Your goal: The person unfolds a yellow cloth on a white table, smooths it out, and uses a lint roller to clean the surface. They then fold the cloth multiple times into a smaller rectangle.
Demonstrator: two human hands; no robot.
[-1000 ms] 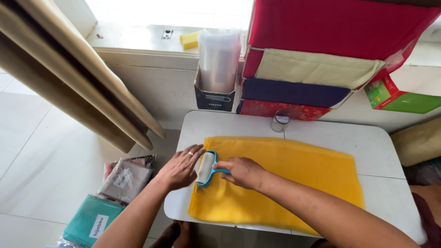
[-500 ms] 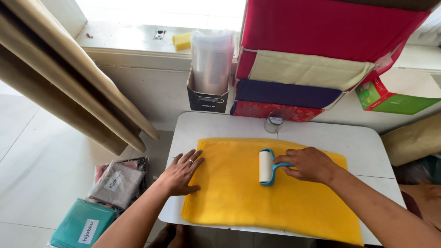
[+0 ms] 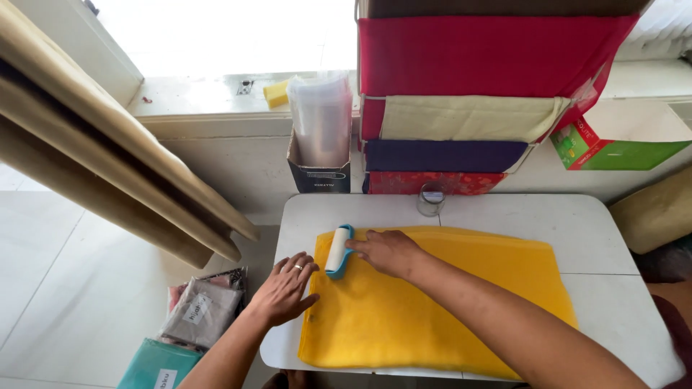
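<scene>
Nearest the camera, both forearms reach up from the bottom edge over a white desk (image 3: 598,230). A yellow cloth (image 3: 447,310) lies spread flat on the desk and covers most of its front half, its near edge hanging close to the desk's front rim.

Left hand (image 3: 285,288): open, fingers spread, palm pressed flat on the left edge of the yellow cloth and the desk beside it. A ring shows on one finger. It holds nothing.

Right hand (image 3: 386,252): its grip is closed around the blue handle of a lint roller (image 3: 337,251). The roller's white drum rests on the cloth near its upper left corner, just right of the left hand's fingertips and apart from them.

Beyond the cloth, a small clear glass (image 3: 430,199) stands at the desk's far edge, just clear of the cloth. Behind the desk, against the wall, a dark open box (image 3: 318,173) holds a stack of clear plastic bags (image 3: 321,119). To its right hang folded fabrics (image 3: 490,57) in red, cream, purple and patterned red. A yellow sponge (image 3: 275,94) lies on the window sill farther back.

On the floor at left sit packed parcels (image 3: 198,313), grey and teal.
</scene>
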